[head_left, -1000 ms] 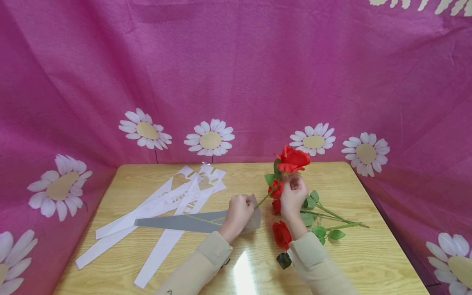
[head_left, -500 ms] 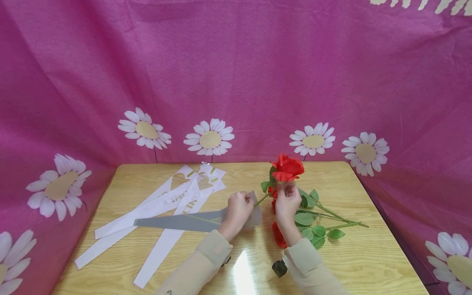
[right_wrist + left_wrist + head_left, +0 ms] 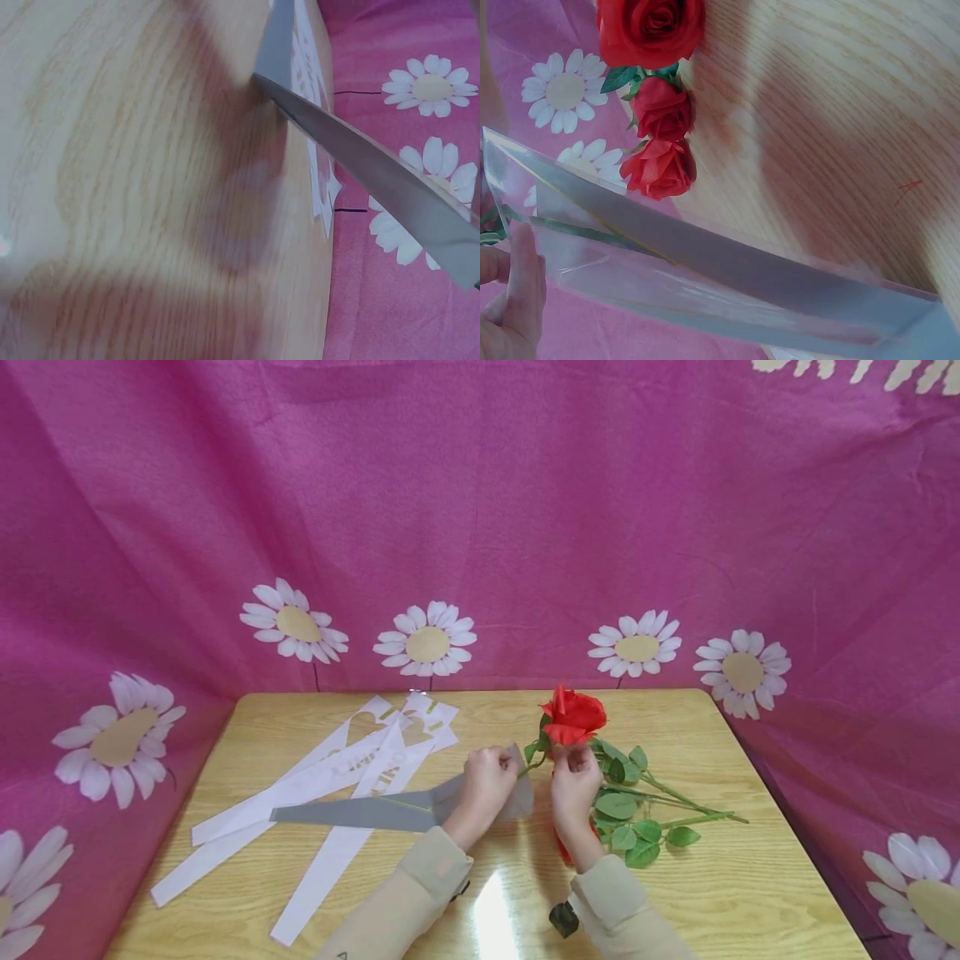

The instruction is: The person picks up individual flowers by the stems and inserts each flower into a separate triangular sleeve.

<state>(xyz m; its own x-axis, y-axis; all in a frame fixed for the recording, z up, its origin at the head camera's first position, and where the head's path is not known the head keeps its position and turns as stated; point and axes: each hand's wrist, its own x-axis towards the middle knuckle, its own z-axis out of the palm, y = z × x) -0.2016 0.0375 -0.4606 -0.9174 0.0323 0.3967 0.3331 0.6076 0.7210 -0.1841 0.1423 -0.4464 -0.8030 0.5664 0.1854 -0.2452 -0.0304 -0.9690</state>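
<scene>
Left hand (image 3: 486, 793): grey conical plastic sleeve (image 3: 401, 810) is gripped, fingers curled.
Right hand (image 3: 576, 787): red, green-stemmed rose (image 3: 573, 718) is pinched under its bloom.

Fingers (image 3: 525, 292) seemingly touch the translucent sleeve (image 3: 780, 274) around a green stem (image 3: 577, 229)
</scene>
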